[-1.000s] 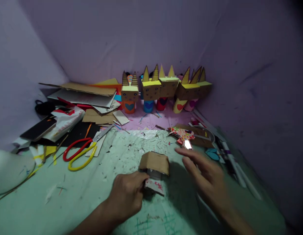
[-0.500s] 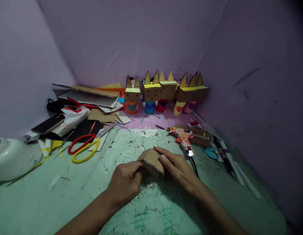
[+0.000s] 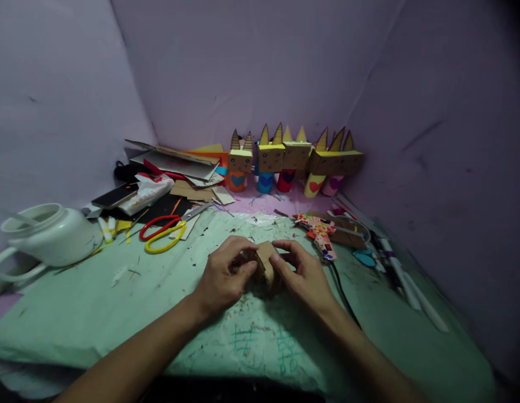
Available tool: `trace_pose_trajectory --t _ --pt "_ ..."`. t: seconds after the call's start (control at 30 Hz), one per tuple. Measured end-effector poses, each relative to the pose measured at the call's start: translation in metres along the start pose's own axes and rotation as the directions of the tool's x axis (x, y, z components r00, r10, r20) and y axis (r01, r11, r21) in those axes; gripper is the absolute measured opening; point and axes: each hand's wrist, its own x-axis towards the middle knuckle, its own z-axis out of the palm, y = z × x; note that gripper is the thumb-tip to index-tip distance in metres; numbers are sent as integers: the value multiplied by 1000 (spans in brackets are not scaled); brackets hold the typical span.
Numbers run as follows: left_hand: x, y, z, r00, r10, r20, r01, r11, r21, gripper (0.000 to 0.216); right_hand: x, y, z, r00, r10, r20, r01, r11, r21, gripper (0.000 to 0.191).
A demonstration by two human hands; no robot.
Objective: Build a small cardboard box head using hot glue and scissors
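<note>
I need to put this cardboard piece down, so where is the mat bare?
Bare green mat: front left, between the white pot and the left hand, and front right, between the right hand and the pens. Both grip the cardboard piece. Crowded behind: scissors, paper stack, glue gun, cardboard figures.

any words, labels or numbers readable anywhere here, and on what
Nothing legible.
White packet: red print, too blurred to read.
Green mat: pen-drawn grid marks, no letters.
Cardboard figures: hearts only, no words.
Cardboard piece in left hand and right hand: no print seen.
</note>
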Motion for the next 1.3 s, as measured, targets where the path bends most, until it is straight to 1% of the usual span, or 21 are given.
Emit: trace_pose_trajectory --t 0.07,0.13,0.2,0.3,0.33,0.4,0.47,0.5,0.6,0.63,0.67,0.73,0.8,0.87,0.9,0.93,1.0,1.07,1.2,1.3 --pt "-2 1 -5 996 79 45 -81 996 37 24 -3 1 6 999 7 -32 -5 998 68 35" --pt "-4 0 -9 992 90 91 -95 994 50 36 -6 4 11 999 22 -31 -17 988 151 34" --pt "-6 -1 -10 992 26 123 -31 999 35 52 -7 7 11 1000 16 12 -18 971 237 36" --pt "-6 -3 -7 980 -139 142 148 987 -61 72 -7 10 7 989 -53 139 -2 929 369 40" --pt "-6 -3 -6 973 -183 141 197 976 -95 75 -7 11 5 980 -81 183 -1 913 407 42" --pt "-5 -3 -6 962 -233 139 249 962 -115 72 -6 12 2 966 -112 233 -4 894 448 46" --pt "-4 -3 -7 959 -241 147 254 965 -71 63 -5 11 -1 964 -104 246 -14 900 436 46" --pt "-3 -3 -8 963 -223 153 232 972 -40 60 -4 11 -1 965 -87 249 -27 907 421 46" --pt "-2 -3 -12 980 -113 161 112 994 18 57 -1 10 0 972 -40 232 -55 919 389 44" --pt "-2 -4 -13 981 -92 169 91 996 19 59 0 10 1 976 -33 213 -54 920 388 43" --pt "-1 -5 -14 978 -95 186 94 995 12 62 2 11 2 981 -33 191 -46 919 392 42" --pt "0 -6 -13 959 -154 238 161 987 -9 73 5 13 4 985 -32 171 -42 911 411 46" --pt "0 -7 -12 940 -208 270 226 973 -37 84 9 15 6 985 -12 175 -64 902 426 58" --pt "1 -8 -10 934 -226 277 254 965 -70 88 13 18 7 983 20 185 -98 902 420 76" --pt "1 -9 -10 934 -231 272 263 961 -86 90 14 19 8 981 33 192 -111 903 414 82" --pt "2 -9 -9 934 -239 267 274 956 -103 91 16 19 8 980 38 195 -116 905 410 84" --pt "2 -10 -10 933 -254 257 293 947 -130 94 17 18 7 978 34 204 -118 903 414 81" --pt "3 -11 -11 935 -249 253 291 946 -142 92 16 17 6 978 22 208 -112 896 430 77" --pt "3 -10 -15 936 -214 280 255 960 -119 83 15 12 2 987 -11 160 -63 890 451 69" --pt "3 -8 -14 934 -219 283 256 961 -103 86 14 11 2 989 3 149 -67 899 434 69"
